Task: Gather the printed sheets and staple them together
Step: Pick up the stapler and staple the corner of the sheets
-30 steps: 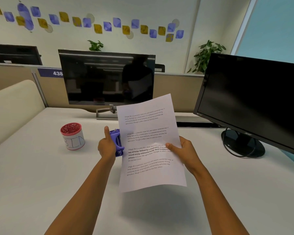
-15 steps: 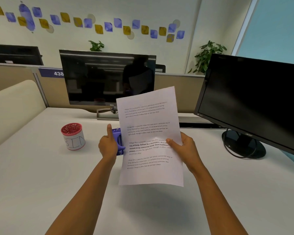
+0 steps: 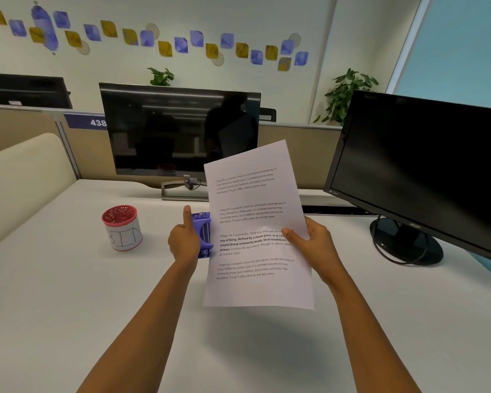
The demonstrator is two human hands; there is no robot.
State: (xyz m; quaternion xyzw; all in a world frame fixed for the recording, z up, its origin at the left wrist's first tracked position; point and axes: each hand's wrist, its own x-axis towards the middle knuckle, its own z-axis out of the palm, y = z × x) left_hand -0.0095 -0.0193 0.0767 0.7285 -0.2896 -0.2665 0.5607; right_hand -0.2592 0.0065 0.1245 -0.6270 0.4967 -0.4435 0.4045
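Observation:
The printed sheets (image 3: pixel 255 222), white with black paragraphs of text, are held upright above the desk in front of me. My right hand (image 3: pixel 315 245) pinches their right edge, thumb on the front. My left hand (image 3: pixel 183 241) grips a blue stapler (image 3: pixel 203 234) with the thumb pointing up, right beside the sheets' left edge. The paper hides the stapler's right side, so I cannot tell whether it bites the sheets.
A white desk (image 3: pixel 68 307) carries a red-rimmed white cup (image 3: pixel 122 228) at the left. A dark monitor (image 3: pixel 179 131) stands behind the paper and a second one (image 3: pixel 425 171) on a round base at the right. A partition runs along the back.
The sheets have risen slightly and turned more upright, shifting a little to the right. My left hand with the stapler has stayed close to their left edge.

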